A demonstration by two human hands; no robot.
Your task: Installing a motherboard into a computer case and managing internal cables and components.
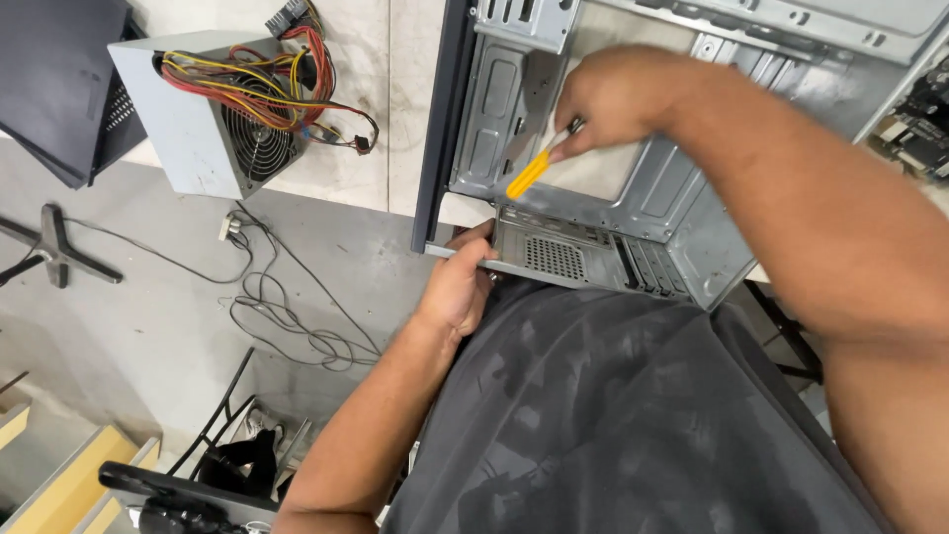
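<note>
My left hand (457,287) grips the stiff, sharp-edged rim of the light, empty metal case (633,188), while my right hand (613,99) is closed around the screwdriver (529,173).

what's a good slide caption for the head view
Right hand holds a yellow screwdriver inside an empty case; left hand grips its edge.
</note>
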